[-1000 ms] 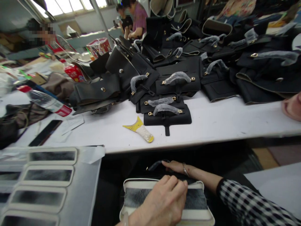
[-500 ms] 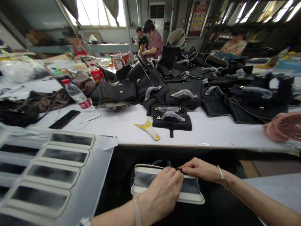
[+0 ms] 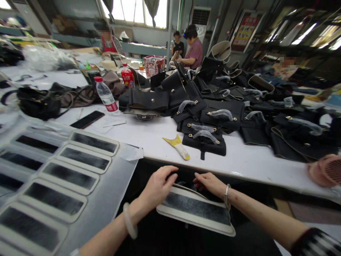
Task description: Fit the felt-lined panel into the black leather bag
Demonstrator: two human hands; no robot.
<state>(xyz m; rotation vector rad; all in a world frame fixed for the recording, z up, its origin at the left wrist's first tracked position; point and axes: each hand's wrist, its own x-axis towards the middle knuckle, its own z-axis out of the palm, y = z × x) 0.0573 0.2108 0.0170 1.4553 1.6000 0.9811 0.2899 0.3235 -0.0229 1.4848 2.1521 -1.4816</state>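
Observation:
A black handbag (image 3: 197, 207) lies in front of me below the table edge, its cream-bordered panel with a dark middle strip facing up. My left hand (image 3: 159, 184) is over the bag's upper left corner, thumb and fingers apart, with nothing between them. At the bag's far edge, my right hand (image 3: 209, 184) has its fingers curled in beside a dark, shiny loop that is partly hidden. What those fingers grip, if anything, is too dark to make out.
Cream-edged panels (image 3: 69, 175) lie in rows on a grey sheet at left. A yellow-and-white forked tool (image 3: 177, 145), phone (image 3: 87, 119), water bottle (image 3: 106, 95) and many black bags (image 3: 205, 144) cover the table. A pink fan (image 3: 325, 170) stands right. People sit further back.
My left hand has lifted off the middle of the panel and moved to the upper left, its fingers parting. My right hand has shifted slightly left and up. The view has turned left.

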